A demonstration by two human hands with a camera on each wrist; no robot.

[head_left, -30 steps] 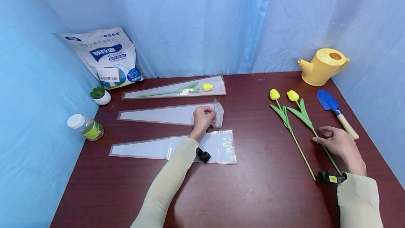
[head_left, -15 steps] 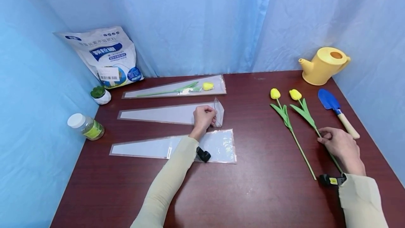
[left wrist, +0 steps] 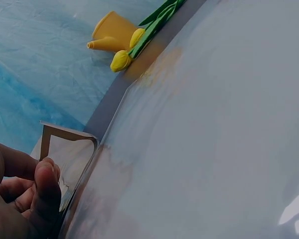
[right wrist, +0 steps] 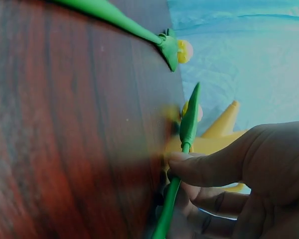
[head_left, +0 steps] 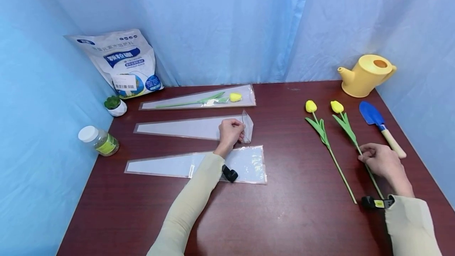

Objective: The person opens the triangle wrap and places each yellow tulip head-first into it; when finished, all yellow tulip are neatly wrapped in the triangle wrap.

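Left of your pair of hands: your left hand [head_left: 230, 132], grasping. Thumb and fingertips pinch the film at the wide end of the middle pouch [head_left: 177, 127], the upper layer raised there so that the mouth gapes. The pouch lies on the bench [head_left: 284, 216], narrow end to the left.

Right of the pair: your right hand [head_left: 382, 161], grasping. Thumb and fingers pinch the green stem of the right tulip [head_left: 349, 129], below its leaves; the yellow head points away from you. Whether the lower stem touches the bench, you cannot tell.

Left tulip [head_left: 324, 135], one: on the bench just beside the held one, near parallel, yellow head away from you.

Far pouch [head_left: 249, 100], one: flat, beyond the middle one, with the pouched tulip [head_left: 209, 99] inside, head toward the wide end.

Near pouch [head_left: 160, 166], one: flat, closest to you, partly covered by your left forearm.

Trowel [head_left: 380, 125], one: blue blade, pale handle, lying beyond your right hand, handle end close to it.

Can [head_left: 364, 76], one: yellow, upright at the far right corner, spout to the left.

Bag [head_left: 124, 64], one: white and blue, printed, leaning against the curtain [head_left: 220, 31] at far left.

Plant [head_left: 115, 106], one: small, green, in a white pot, in front of the bag.

Jar [head_left: 101, 141], one: clear, white lid, green label, tilted in view, at the left edge, nearer you than the plant.
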